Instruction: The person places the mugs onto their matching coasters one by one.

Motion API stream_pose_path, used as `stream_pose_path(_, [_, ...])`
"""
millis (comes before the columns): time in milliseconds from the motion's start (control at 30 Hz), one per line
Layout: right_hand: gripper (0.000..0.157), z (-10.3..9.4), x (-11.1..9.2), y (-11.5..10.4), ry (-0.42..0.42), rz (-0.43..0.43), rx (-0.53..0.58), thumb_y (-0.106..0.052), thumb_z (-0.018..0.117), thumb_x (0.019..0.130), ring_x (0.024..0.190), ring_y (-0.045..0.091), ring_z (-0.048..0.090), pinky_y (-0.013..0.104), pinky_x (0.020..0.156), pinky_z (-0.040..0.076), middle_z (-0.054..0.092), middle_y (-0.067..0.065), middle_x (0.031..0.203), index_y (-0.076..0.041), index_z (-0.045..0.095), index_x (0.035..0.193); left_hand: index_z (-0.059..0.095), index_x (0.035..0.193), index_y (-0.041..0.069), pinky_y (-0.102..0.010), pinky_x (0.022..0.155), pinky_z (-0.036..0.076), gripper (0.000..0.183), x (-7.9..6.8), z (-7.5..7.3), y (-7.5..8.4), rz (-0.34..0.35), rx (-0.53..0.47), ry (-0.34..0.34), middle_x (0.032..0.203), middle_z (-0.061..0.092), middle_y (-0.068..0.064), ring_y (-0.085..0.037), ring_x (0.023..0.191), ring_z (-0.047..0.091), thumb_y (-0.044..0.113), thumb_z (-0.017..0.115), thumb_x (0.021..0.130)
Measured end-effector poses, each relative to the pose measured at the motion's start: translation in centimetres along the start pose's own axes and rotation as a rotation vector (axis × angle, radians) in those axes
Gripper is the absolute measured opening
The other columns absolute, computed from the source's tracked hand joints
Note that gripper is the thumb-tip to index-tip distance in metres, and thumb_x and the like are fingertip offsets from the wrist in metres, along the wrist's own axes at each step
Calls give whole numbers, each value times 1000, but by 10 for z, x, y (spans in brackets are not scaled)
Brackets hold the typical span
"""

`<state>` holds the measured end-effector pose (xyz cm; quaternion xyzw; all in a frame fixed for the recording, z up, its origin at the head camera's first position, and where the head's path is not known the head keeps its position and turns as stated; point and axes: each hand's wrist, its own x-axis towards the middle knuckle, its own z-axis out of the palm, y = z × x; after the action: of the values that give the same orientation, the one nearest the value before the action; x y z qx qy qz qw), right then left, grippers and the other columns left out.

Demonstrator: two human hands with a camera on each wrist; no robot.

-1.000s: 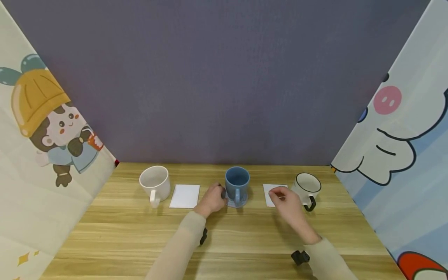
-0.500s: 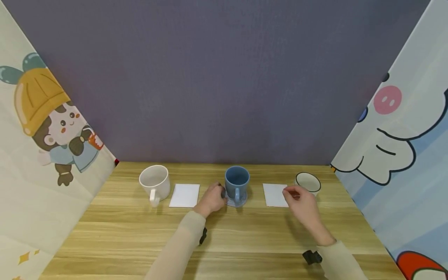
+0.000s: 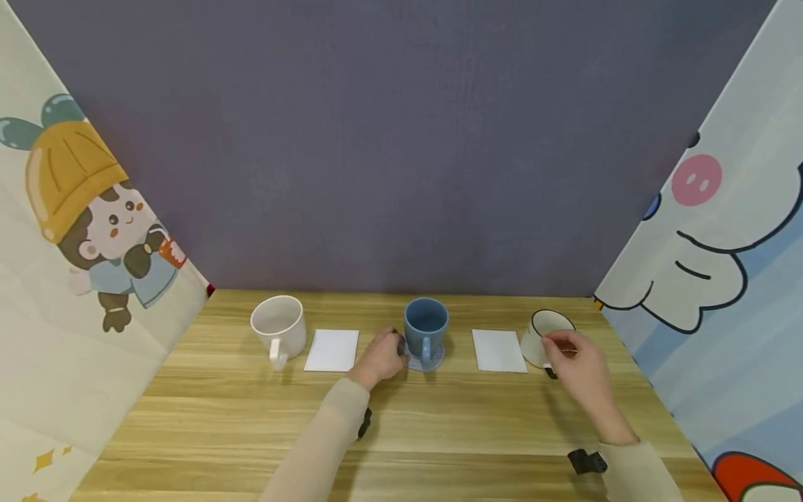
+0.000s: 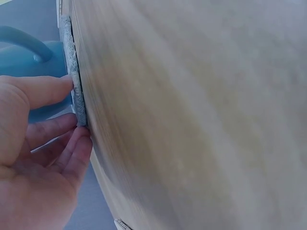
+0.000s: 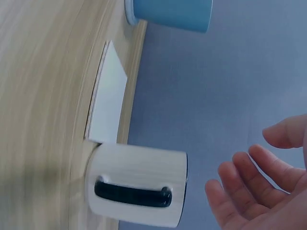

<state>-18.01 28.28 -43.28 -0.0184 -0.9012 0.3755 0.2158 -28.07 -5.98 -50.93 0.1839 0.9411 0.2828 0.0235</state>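
Observation:
My left hand (image 3: 379,359) grips the edge of a round grey-blue coaster (image 4: 72,60), thumb on one side and fingertips at its rim. On that coaster stands a blue mug (image 3: 426,323), its handle toward me. My right hand (image 3: 583,369) hovers in front of a white mug with a black rim and black handle (image 5: 139,165). In the right wrist view its fingers are loosely bent, apart from the mug, and hold nothing. Beside that mug lies a white square coaster (image 3: 499,351), its edge close to the mug's base.
At the left, a plain white mug (image 3: 279,328) stands next to another white square coaster (image 3: 332,351). All rest on a wood-grain table (image 3: 439,425). A grey-purple panel (image 3: 401,153) rises behind, with printed cloths at both sides.
My right hand has moved to the right, from above the right white coaster to in front of the black-rimmed mug. The left hand stays at the round coaster.

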Motion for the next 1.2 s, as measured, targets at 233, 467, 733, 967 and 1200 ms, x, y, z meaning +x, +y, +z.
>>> stream_pose_path(233, [21, -4, -2, 15, 63, 17, 5, -19, 67, 98, 82, -10, 52, 9, 70, 43, 71, 16, 103, -1, 73, 106, 72, 107, -4, -47, 99, 49, 26, 0, 0, 0, -2, -8, -2, 116, 59, -11, -33, 113, 58, 11, 77, 87])
stream_pose_path(467, [27, -3, -4, 32, 89, 101, -10, -24, 65, 99, 81, -8, 51, 12, 67, 43, 71, 17, 104, 0, 72, 110, 71, 107, -4, -47, 99, 49, 26, 0, 1, -1, 3, -19, 3, 115, 59, -12, -33, 112, 58, 11, 77, 87])
stream_pose_path(733, [42, 2, -3, 57, 25, 291, 46, -35, 61, 101, 78, 6, 60, 19, 65, 49, 69, 19, 107, 4, 69, 116, 71, 108, -4, -48, 100, 49, 27, 1, 1, -3, 6, -20, 9, 116, 60, -13, -34, 113, 58, 11, 77, 87])
stream_pose_path(967, [48, 7, -3, 63, -30, 416, 235, -33, 59, 103, 74, 6, 67, 29, 71, 60, 67, 19, 108, 11, 62, 122, 72, 108, -4, -48, 101, 48, 27, 1, 2, -3, 10, -24, 7, 118, 60, -14, -34, 115, 58, 11, 77, 87])
stream_pose_path(1200, [46, 11, -2, 67, -85, 491, 429, -30, 57, 104, 80, 8, 68, 31, 75, 60, 65, 4, 98, 13, 57, 122, 70, 109, -5, -47, 98, 49, 28, 2, 4, -5, 16, -10, 12, 114, 60, -12, -33, 111, 58, 11, 77, 87])
